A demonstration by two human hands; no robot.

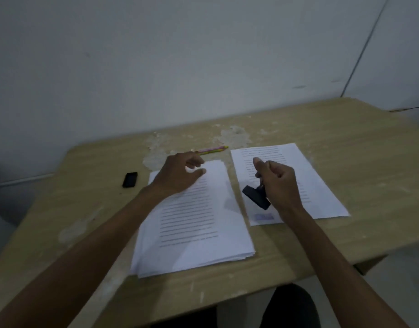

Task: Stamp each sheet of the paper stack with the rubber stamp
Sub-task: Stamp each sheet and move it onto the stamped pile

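You held the black rubber stamp with its flat rectangular base [256,197] in your right hand [278,183], fingers curled round the handle and thumb up, the base tilted and lifted clear above the single white printed sheet [296,162] lying on the right side of the worn, pale wooden table [345,138]. That sheet already carried a bluish stamp mark [263,217] near its lower left corner, so you seemed to be between stamps. Your left hand [179,172] lay over the top of the thick stack of white printed sheets [192,223], its fingers loosely bent towards the upper edge and gripping nothing that could be seen; whether the fingertips touched the paper could not be told.

The step in hand looked like freeing the next top sheet or steadying the stack for its stamp. To do that well, you needed to level the base before bringing it down, since a tilted face would likely print only one edge. You also needed to press the stack flat with the left hand, clear of the lower corner, and to aim for the same corner as on the finished sheet. A small black rectangular object [130,179] and a pink and yellow pen [212,149] lay further back, out of the way.
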